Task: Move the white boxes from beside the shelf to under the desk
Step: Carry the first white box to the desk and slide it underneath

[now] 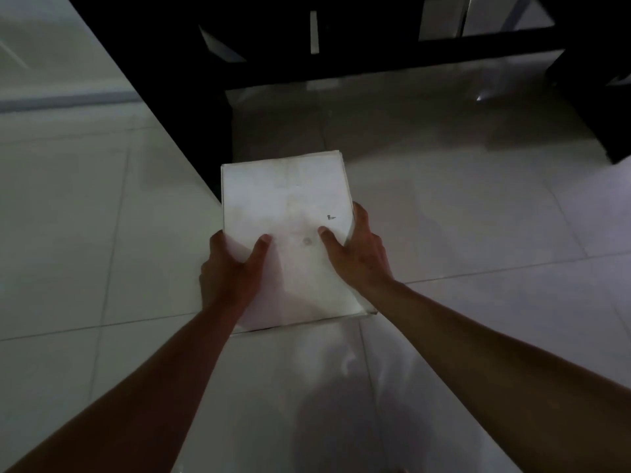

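Note:
A white box sits in front of me on the pale tiled floor, its far end close to the dark desk. My left hand grips its near left side, thumb on the top face and fingers down the side. My right hand grips the near right side the same way, thumb on top. The box's top has a small dark mark near my right thumb. The space under the desk lies just beyond the box.
The desk's dark left panel stands just left of the box and its right panel far to the right. Pale box-like shapes show beyond the desk at the top. Open tile floor spreads to the left.

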Available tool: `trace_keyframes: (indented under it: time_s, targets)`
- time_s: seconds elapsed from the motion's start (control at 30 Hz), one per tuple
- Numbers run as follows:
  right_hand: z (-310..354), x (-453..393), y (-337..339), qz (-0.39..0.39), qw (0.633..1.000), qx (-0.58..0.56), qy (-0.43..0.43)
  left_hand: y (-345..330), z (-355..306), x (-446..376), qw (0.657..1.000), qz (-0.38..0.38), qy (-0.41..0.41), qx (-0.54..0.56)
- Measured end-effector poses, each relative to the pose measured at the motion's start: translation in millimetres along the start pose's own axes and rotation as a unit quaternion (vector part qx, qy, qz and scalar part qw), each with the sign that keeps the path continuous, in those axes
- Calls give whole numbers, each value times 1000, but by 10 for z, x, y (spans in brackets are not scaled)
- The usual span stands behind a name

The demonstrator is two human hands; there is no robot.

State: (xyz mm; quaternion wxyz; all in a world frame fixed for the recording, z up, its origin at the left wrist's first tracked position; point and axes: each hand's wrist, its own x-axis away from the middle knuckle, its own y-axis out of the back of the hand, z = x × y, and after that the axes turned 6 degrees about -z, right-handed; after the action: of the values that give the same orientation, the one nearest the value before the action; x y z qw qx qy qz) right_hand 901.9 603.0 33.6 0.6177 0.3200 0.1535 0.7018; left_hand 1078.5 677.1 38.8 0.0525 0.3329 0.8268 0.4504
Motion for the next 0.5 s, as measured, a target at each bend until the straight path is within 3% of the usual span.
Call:
trace_keyframes:
  time_s: [0.17,0.5]
  targets:
    - [-474,-113,-535,10,1000,-2,0,-442,494,-187,1000,-8,-6,-20]
    - [-745,-196,-861,-5,999,38,26,-782,870,-312,1000,-23,-9,1]
